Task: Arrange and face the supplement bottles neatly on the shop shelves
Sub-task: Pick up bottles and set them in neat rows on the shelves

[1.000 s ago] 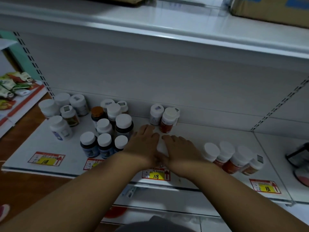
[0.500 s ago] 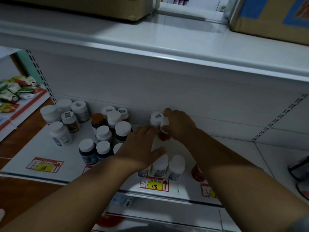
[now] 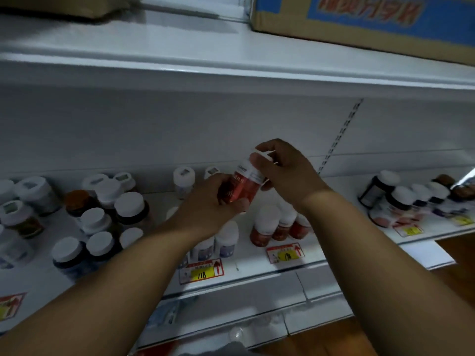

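Both hands hold one red bottle [image 3: 241,185] above the shelf [image 3: 257,263]: left hand [image 3: 208,204] wraps its base, right hand [image 3: 282,170] grips its white-capped top; it tilts.

The right hand [image 3: 285,173] covers the cap of the red bottle [image 3: 241,185], and the left hand [image 3: 205,209] hides its base; its label is too blurred to read. The box [image 3: 359,19] is cut off by the top edge. Both forearms hide parts of the front-row bottles [image 3: 223,242].
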